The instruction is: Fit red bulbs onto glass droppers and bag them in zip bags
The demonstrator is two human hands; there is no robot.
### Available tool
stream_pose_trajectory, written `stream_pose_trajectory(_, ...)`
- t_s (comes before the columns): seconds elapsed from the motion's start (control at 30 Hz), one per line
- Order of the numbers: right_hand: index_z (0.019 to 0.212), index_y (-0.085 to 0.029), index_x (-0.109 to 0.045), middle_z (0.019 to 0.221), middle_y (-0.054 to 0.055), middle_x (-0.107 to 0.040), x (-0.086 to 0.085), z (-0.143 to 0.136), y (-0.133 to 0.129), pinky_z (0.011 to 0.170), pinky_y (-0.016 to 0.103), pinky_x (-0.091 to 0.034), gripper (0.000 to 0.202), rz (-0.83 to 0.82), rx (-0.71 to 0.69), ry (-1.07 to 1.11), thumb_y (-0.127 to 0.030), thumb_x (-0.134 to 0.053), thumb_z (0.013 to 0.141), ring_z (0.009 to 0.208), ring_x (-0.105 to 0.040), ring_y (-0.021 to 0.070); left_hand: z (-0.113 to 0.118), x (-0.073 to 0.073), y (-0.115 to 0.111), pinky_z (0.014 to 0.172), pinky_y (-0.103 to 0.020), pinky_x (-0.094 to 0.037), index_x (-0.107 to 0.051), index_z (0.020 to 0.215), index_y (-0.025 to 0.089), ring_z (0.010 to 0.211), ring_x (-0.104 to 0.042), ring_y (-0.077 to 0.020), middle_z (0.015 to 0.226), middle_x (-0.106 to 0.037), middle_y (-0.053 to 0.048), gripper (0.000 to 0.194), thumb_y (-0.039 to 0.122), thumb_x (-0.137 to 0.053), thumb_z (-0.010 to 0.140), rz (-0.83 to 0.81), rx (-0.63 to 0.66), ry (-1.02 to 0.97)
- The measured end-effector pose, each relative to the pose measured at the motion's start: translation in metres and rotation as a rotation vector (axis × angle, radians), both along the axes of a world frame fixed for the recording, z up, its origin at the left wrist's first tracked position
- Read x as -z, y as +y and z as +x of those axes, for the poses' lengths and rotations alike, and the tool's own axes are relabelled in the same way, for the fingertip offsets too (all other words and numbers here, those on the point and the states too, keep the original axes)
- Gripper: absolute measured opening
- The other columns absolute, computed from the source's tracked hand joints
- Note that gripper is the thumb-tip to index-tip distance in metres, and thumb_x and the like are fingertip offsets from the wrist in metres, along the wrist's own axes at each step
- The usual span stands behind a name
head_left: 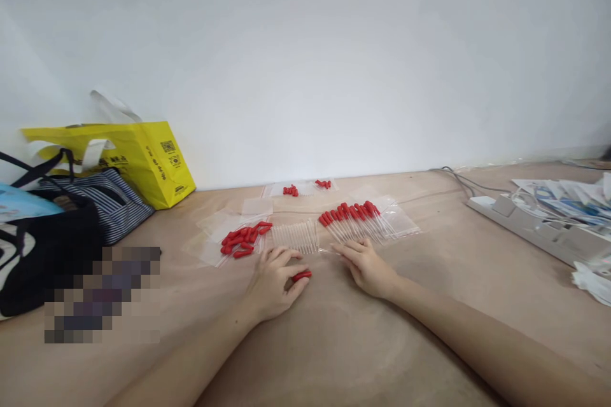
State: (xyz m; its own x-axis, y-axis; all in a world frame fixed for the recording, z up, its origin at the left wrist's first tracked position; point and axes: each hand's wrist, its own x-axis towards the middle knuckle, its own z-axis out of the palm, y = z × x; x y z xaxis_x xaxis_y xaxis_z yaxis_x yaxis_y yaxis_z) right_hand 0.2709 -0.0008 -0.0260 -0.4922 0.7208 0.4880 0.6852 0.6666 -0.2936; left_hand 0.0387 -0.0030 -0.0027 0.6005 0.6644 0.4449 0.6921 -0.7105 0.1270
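red dropper bulb (302, 275) sits pinched in the left hand (274, 281), nearer than a row of clear tubes (296, 236); the right hand (366, 270) meets one thin tube (325, 250), grip unclear. loose bulbs (244, 237) lie left, bulb-topped droppers (352, 215) right, on plastic bags (212, 243).

Slim, smooth and bare, the left forearm (205, 350) carries one small dark spot (236, 322) near the wrist, the right forearm (477, 338) is likewise bare, and the left hand (270, 286) and right hand (367, 270) have slender fingers.
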Motion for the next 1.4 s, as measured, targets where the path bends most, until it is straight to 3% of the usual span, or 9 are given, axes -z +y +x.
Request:
stream_pose_trajectory(0.23,0.097,-0.016,-0.054,0.088,0.006,-0.058,0.004,-0.013,-0.006,0.075,0.029,-0.032,0.027,-0.051,-0.033,0.028,-0.003,-0.035,0.080,0.080,-0.050,0.0151,0.008,0.003,0.001,0.076,-0.037,-0.030,-0.060,0.084,0.023,0.083,-0.054,-0.0178,0.085,-0.066,0.001,0.016,0.022,-0.044,0.084,0.019,-0.068,-0.064)
stream_pose_trajectory(0.53,0.097,-0.017,-0.054,0.086,0.005,-0.059,0.002,-0.021,-0.008,0.074,0.029,-0.030,0.024,-0.028,-0.052,0.091,-0.008,-0.036,0.083,0.078,-0.051,0.0142,0.008,0.004,0.001,0.080,-0.039,-0.026,-0.055,0.085,0.022,0.080,-0.056,-0.0178,0.083,-0.066,0.000,0.013,0.023,-0.042,0.085,-0.020,-0.092,-0.127)
stream_pose_trajectory(0.73,0.086,-0.015,-0.058,0.070,0.003,-0.058,0.001,-0.023,-0.008,0.068,0.027,-0.027,0.021,0.048,-0.064,0.094,-0.017,-0.037,0.087,0.064,-0.048,0.0119,0.009,0.007,0.003,0.084,-0.040,-0.024,-0.056,0.080,0.022,0.075,-0.055,-0.0158,0.074,-0.064,0.003,0.011,0.022,-0.046,0.083,-0.025,-0.059,-0.158)
stream_pose_trajectory(1.0,0.078,-0.014,-0.060,0.064,0.002,-0.054,0.001,-0.022,-0.005,0.065,0.028,-0.021,0.024,0.217,-0.090,-0.051,-0.010,-0.036,0.083,0.058,-0.040,0.0112,0.011,0.004,-0.001,0.092,-0.044,-0.016,-0.055,0.076,0.021,0.074,-0.057,-0.0139,0.072,-0.065,0.005,0.013,0.021,-0.044,0.084,0.010,0.017,-0.115)
stream_pose_trajectory(1.4,0.077,-0.014,-0.059,0.064,0.002,-0.055,-0.002,-0.029,-0.003,0.066,0.027,-0.021,0.023,0.098,-0.141,-0.010,-0.011,-0.036,0.082,0.058,-0.041,0.0103,0.016,0.003,-0.006,0.092,-0.045,-0.017,-0.054,0.072,0.020,0.068,-0.057,-0.0130,0.067,-0.063,0.005,0.014,0.023,-0.045,0.083,0.059,0.023,-0.137)
